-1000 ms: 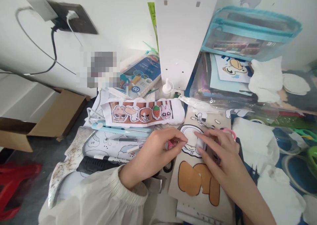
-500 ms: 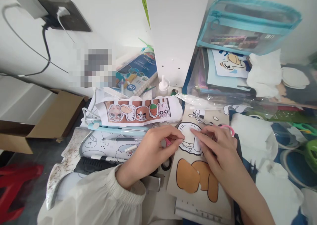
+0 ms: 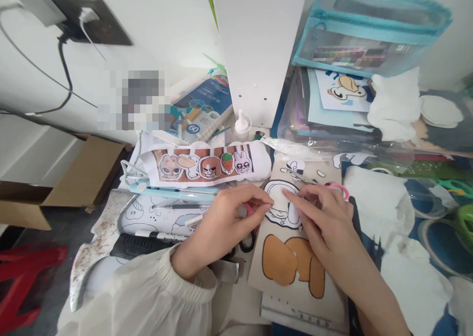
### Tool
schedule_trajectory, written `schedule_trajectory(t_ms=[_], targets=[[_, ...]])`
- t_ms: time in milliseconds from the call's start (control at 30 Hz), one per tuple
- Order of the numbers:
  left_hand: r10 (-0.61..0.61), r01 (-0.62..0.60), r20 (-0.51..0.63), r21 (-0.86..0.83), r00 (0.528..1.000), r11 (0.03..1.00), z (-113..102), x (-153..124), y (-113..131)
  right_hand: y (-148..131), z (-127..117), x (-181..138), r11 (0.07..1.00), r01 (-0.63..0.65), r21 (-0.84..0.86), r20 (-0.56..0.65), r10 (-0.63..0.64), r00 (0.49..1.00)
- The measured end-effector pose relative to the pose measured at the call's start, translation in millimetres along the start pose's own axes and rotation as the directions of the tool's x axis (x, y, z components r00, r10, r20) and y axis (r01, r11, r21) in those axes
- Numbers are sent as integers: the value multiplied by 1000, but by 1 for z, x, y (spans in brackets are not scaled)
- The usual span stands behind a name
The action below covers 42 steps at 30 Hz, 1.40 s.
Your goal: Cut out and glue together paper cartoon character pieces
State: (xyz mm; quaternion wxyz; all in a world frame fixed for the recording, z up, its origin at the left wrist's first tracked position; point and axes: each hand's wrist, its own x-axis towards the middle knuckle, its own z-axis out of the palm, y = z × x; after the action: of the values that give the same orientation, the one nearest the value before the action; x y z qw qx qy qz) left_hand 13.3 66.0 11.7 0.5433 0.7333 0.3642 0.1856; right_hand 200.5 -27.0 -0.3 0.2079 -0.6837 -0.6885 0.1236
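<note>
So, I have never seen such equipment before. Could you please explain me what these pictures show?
There is no machine here: you see a person's two bare hands. Every picture comes from one camera worn on the head, looking forward and down. The left hand has thumb and index finger close together at the left edge of a white cutout; the right hand reaches it from the other side. Whether either grip holds it is unclear. Below it, orange shapes lie on a beige board; a printed strip lies farther left.
</note>
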Motion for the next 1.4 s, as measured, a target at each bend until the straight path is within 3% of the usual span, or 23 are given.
schedule_trajectory(t_ms=[600, 933, 1167, 1300, 1400], targets=[[5, -5, 3, -44, 1000, 999, 1, 0, -1, 2, 0, -2, 1000, -10, 26, 17, 9, 1000], [1, -4, -30, -92, 1000, 996, 1, 0, -1, -3, 4, 1, 985, 7, -173, -80, -21, 997], [-5, -5, -112, -95, 994, 996, 1, 0, 1, -7, 4, 4, 987, 6, -158, -121, -25, 992], [0, -15, -156, -98, 988, 995, 1, 0, 2, -5, -11, -3, 998, -62, -19, -326, 53, 944], [4, -22, -181, -97, 983, 995, 1, 0, 2, 5, -23, -15, 938, -211, 275, -460, 321, 828]])
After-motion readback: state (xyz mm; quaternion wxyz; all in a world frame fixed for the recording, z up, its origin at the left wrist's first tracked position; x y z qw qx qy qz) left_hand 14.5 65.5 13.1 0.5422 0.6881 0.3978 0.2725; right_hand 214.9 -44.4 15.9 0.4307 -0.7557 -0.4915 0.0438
